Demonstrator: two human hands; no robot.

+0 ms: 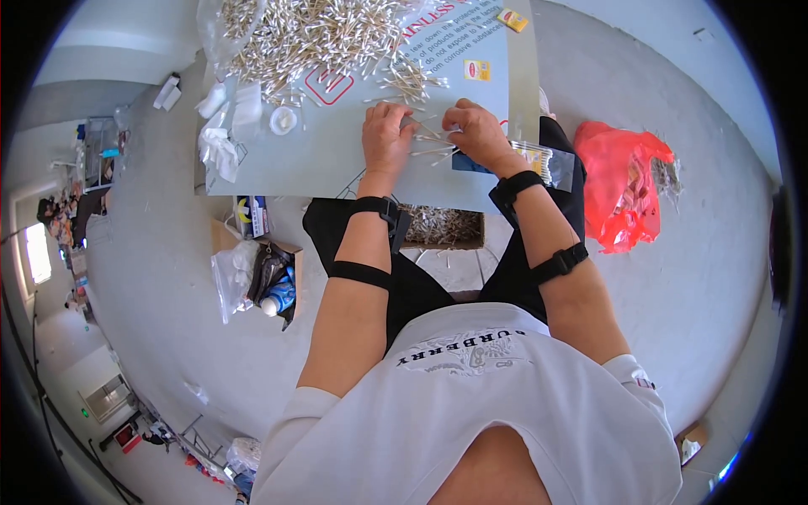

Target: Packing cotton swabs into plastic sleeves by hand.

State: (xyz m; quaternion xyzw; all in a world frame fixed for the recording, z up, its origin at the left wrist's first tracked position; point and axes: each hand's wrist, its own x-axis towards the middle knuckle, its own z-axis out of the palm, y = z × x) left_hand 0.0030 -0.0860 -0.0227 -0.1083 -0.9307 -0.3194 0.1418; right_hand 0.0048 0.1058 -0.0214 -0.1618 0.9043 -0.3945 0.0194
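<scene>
The pale grey-blue sheet-metal tabletop (337, 160) serves as the landmark. At its near edge, the left hand (385, 137) and the right hand (477, 133) work close together over a small bunch of white-tipped cotton swabs (431, 143). Both hands are curled narrow, fingertips pinched on the swabs, the left pressing the bunch down and the right gripping its other end; how many sticks each holds is too small to tell.

The step in hand looks like gathering and squaring a small bundle. The bunch lies nearly flat on the tabletop with its long axis running left to right between the two hands, one end pointing at each palm. A neat next move would call for keeping the sticks parallel and the tips level while pinching firmly, since loose ones could fan out.

At the far side of the tabletop lies a big loose heap of cotton swabs (311, 38). Just right of the right hand, at the tabletop's corner, sits a clear plastic packet (547, 162). Under the near edge, an open cardboard box of swabs (442, 225) rests between the knees. Well right of the tabletop, a red plastic bag (623, 181) lies on the floor.
</scene>
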